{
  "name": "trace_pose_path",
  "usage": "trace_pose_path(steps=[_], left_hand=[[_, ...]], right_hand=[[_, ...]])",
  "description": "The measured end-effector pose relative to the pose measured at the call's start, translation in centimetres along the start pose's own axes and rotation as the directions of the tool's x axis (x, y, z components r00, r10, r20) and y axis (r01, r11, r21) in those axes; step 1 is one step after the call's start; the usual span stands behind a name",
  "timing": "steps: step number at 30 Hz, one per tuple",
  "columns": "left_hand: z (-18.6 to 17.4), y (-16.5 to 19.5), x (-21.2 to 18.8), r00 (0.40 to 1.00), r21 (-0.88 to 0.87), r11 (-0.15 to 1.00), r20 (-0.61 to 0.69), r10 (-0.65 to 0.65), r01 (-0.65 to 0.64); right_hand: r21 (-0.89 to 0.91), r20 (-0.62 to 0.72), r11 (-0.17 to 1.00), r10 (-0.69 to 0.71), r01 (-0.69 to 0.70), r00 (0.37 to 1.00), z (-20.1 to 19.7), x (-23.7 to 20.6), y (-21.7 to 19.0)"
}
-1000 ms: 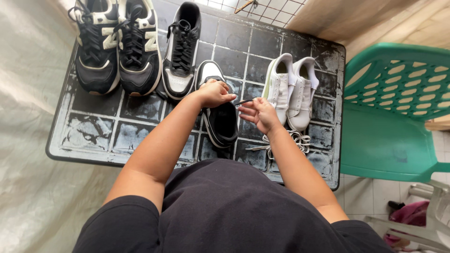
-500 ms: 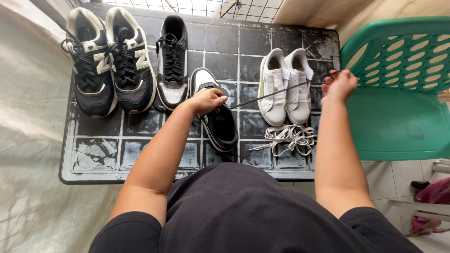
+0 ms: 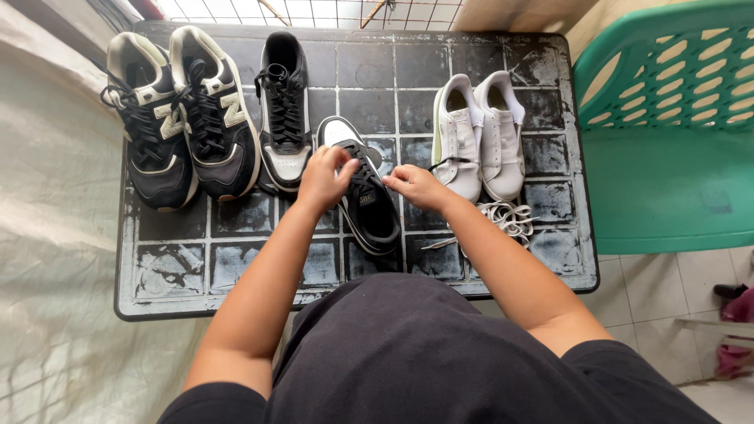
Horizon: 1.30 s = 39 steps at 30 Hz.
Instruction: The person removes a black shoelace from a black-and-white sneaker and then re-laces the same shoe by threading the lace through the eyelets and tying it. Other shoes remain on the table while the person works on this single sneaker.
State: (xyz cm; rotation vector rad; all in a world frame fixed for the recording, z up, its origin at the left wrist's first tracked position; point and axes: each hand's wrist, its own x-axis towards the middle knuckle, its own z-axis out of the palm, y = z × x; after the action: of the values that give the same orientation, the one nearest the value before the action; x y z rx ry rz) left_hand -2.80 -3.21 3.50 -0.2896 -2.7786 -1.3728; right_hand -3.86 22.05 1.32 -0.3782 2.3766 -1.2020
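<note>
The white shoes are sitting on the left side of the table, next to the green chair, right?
Not quite. The head view shows the white shoes on the right side of the table, next to the green chair. The left side holds dark sneakers.

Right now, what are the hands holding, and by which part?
Left hand grips the black shoe at its laced upper. Right hand pinches the black lace near one end, beside the shoe.
</note>
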Motion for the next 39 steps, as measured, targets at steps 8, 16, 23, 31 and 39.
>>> trace_pose_path(steps=[8,16,23,31,39], left_hand=[[0.2,-3.2,-3.7,0.835,-0.38,0.777,0.448,-0.319,0.501],[-1.5,-3.3,-3.6,0.811,-0.337,0.765,0.436,-0.389,0.548],[-5.5,-5.0,-4.0,0.735,-0.261,0.742,0.529,-0.425,0.617],[-8.9,-8.4,-2.5,0.877,-0.343,0.816,0.3,-0.375,0.466],[-4.3,-0.5,-4.0,0.981,0.38,0.912,-0.168,-0.1,0.158]], right_hand=[[0.266,0.085,0.961,0.051,-0.072,0.995,-0.3,0.6,1.4],[0.267,0.133,0.924,0.246,-0.274,0.96,-4.0,-1.6,0.3],[0.758,-0.225,0.652,0.27,-0.005,0.936,-12.6,-4.8,0.8],[0.886,-0.431,0.289,0.226,0.362,0.873,-18.0,-7.2,1.1],[0.907,-0.421,0.027,0.135,0.421,0.897,-19.9,-5.6,0.7]])
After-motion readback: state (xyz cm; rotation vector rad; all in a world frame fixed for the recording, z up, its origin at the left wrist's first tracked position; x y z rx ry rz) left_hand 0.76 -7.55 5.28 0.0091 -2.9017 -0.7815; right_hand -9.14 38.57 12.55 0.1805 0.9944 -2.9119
